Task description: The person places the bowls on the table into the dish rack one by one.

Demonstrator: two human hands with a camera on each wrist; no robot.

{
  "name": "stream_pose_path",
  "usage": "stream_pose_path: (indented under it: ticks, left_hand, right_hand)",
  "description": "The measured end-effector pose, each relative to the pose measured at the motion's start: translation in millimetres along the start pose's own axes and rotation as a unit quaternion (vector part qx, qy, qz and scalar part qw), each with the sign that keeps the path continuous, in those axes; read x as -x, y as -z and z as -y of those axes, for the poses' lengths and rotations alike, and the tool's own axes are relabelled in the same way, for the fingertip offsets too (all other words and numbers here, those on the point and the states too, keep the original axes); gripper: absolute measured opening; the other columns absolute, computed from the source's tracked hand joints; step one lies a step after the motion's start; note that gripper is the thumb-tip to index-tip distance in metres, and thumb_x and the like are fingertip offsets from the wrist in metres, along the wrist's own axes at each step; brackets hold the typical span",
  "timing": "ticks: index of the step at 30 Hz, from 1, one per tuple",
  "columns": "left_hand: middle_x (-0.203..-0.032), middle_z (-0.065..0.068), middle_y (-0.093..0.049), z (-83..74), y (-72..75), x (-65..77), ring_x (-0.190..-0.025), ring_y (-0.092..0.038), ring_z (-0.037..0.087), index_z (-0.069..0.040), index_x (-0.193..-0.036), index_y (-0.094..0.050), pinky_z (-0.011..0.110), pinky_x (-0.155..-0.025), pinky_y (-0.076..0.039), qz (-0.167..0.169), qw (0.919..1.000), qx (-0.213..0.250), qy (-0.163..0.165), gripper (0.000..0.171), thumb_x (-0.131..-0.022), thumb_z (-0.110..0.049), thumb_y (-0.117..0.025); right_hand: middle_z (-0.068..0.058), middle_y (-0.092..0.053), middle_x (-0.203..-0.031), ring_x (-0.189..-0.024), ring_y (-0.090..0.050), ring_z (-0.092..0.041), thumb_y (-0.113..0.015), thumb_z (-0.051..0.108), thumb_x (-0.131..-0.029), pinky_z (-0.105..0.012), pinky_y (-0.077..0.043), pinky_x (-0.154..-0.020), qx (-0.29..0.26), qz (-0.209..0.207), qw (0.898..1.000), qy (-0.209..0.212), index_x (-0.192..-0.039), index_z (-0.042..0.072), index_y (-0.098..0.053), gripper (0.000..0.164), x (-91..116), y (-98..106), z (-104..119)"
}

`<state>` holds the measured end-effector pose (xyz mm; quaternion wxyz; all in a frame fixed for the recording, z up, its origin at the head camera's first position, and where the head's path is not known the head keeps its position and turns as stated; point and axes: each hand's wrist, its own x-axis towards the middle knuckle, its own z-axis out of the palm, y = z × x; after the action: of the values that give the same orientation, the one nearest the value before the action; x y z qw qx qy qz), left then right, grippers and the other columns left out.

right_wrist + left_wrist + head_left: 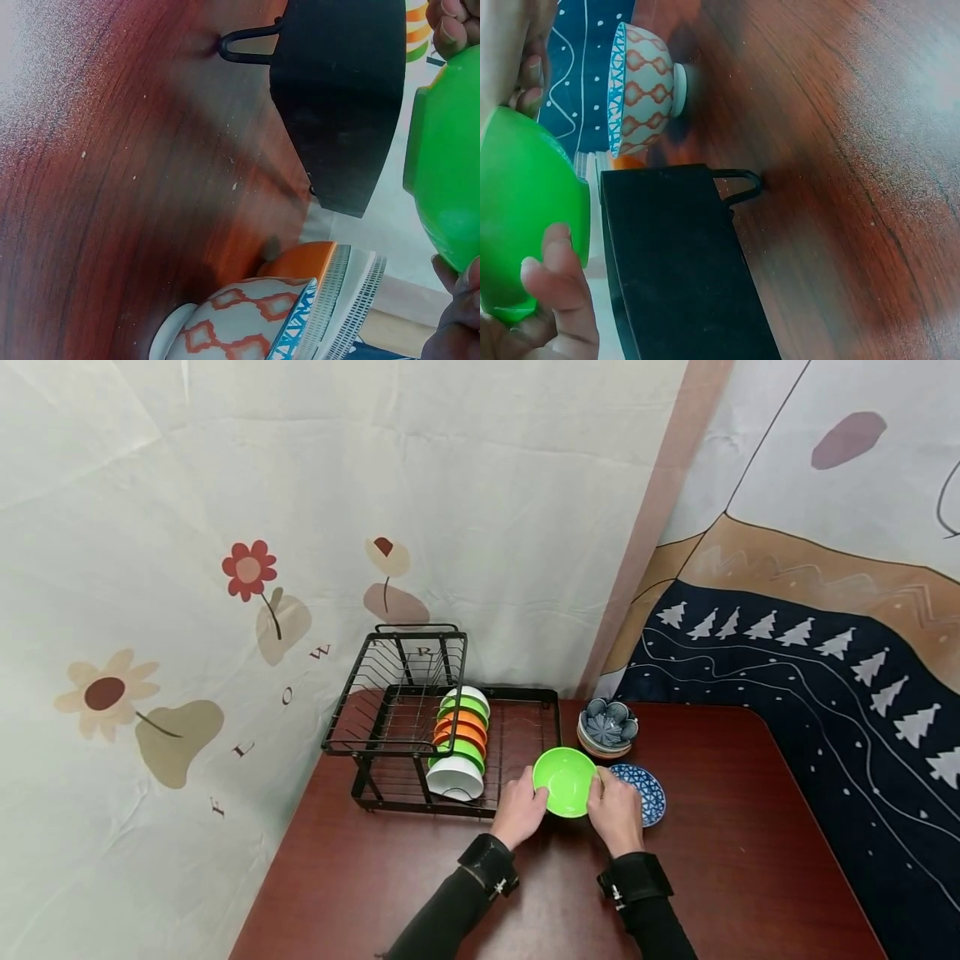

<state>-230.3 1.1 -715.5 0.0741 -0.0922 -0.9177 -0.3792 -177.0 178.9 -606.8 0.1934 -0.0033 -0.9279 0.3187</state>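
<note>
A bright green bowl is held up between both hands in front of the dish rack, its inside facing the head camera. My left hand grips its left side, with the thumb at the rim. On the opposite side my right hand pinches the rim. The left wrist view shows fingers curled under the green bowl; in the right wrist view the underside of the bowl shows between the two hands. Just right of my right hand is a blue-patterned bowl, partly covered by that hand.
A black two-tier dish rack stands at the back left of the brown table. White, green and orange bowls stand in a row on its lower level. Stacked bowls, with a grey-blue flower-shaped one on top, are at the back right.
</note>
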Motion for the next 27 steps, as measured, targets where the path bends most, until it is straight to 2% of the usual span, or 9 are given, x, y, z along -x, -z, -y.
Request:
stream_pose_path:
  ticks: [5, 12, 16, 19, 21, 23, 25, 27]
  left_hand:
    - [-0.086, 0.005, -0.075, -1.5, 5.3, -0.8, -0.086, -0.075, 0.023, -0.014, -0.123, -0.065, 0.033, -0.074, -0.058, 0.020, 0.9996, -0.006, 0.020, 0.024, -0.104, -0.029, -0.062]
    - [-0.107, 0.018, -0.082, -3.1, 11.6, 1.1, -0.103, -0.079, 0.033, -0.003, -0.143, -0.063, 0.042, -0.085, -0.064, 0.023, 0.9988, -0.009, 0.041, 0.046, -0.104, -0.028, -0.060]
    - [-0.119, 0.022, -0.081, -2.4, 15.4, 0.9, -0.110, -0.079, 0.034, 0.003, -0.154, -0.057, 0.046, -0.092, -0.066, 0.031, 0.9977, -0.005, 0.059, 0.059, -0.104, -0.029, -0.060]
    - [-0.122, 0.024, -0.081, -2.3, 18.1, 0.0, -0.112, -0.079, 0.036, 0.005, -0.157, -0.054, 0.047, -0.093, -0.066, 0.032, 0.9973, -0.001, 0.066, 0.063, -0.104, -0.028, -0.060]
    - [-0.124, 0.025, -0.080, -3.1, 20.9, -0.6, -0.112, -0.079, 0.036, 0.005, -0.158, -0.053, 0.047, -0.093, -0.065, 0.032, 0.9971, 0.000, 0.069, 0.063, -0.104, -0.027, -0.060]
    - [-0.123, 0.024, -0.081, -4.3, 24.3, -1.3, -0.111, -0.080, 0.036, 0.004, -0.157, -0.054, 0.046, -0.091, -0.066, 0.029, 0.9973, -0.007, 0.067, 0.062, -0.104, -0.027, -0.060]
    - [-0.122, 0.024, -0.081, -5.5, 27.9, -1.9, -0.110, -0.080, 0.036, 0.003, -0.157, -0.055, 0.046, -0.091, -0.066, 0.023, 0.9976, -0.016, 0.064, 0.060, -0.104, -0.027, -0.059]
    - [-0.123, 0.025, -0.081, -6.2, 31.0, -2.8, -0.110, -0.080, 0.037, 0.003, -0.157, -0.055, 0.047, -0.091, -0.066, 0.014, 0.9978, -0.019, 0.061, 0.060, -0.104, -0.026, -0.060]
  right_hand:
    - [-0.036, -0.078, -0.110, -0.093, -0.075, -0.056, -0.058, 0.003, -0.107, -0.067, -0.061, -0.084, 0.000, -0.003, 1.000, 0.008, -0.122, -0.015, -0.074, 0.028, 0, -1, 2]
    - [-0.034, -0.080, -0.107, -0.090, -0.075, -0.054, -0.061, 0.003, -0.106, -0.066, -0.061, -0.082, -0.007, -0.004, 1.000, 0.011, -0.121, -0.013, -0.075, 0.027, 0, -4, 5]
    - [-0.023, -0.079, -0.093, -0.079, -0.072, -0.043, -0.065, 0.010, -0.106, -0.057, -0.059, -0.072, -0.019, -0.015, 1.000, 0.013, -0.119, -0.006, -0.078, 0.024, -1, -2, 3]
    - [-0.016, -0.072, -0.089, -0.084, -0.068, -0.036, -0.070, 0.020, -0.106, -0.053, -0.054, -0.075, -0.033, -0.029, 0.999, 0.007, -0.125, 0.001, -0.078, 0.028, -4, 7, -5]
    - [-0.016, -0.069, -0.099, -0.098, -0.064, -0.037, -0.072, 0.027, -0.106, -0.056, -0.051, -0.081, -0.038, -0.020, 0.999, -0.003, -0.138, 0.005, -0.074, 0.038, -6, 18, -14]
    - [-0.020, -0.066, -0.119, -0.117, -0.058, -0.040, -0.074, 0.034, -0.105, -0.062, -0.050, -0.092, -0.038, 0.008, 0.999, -0.017, -0.154, 0.008, -0.063, 0.056, -7, 33, -26]
    - [-0.026, -0.058, -0.143, -0.133, -0.049, -0.046, -0.075, 0.041, -0.104, -0.071, -0.046, -0.103, -0.030, 0.054, 0.998, -0.032, -0.168, 0.013, -0.046, 0.076, -7, 49, -39]
    - [-0.031, -0.043, -0.163, -0.149, -0.038, -0.052, -0.077, 0.049, -0.102, -0.079, -0.037, -0.115, -0.018, 0.099, 0.994, -0.045, -0.177, 0.016, -0.026, 0.096, -7, 63, -53]
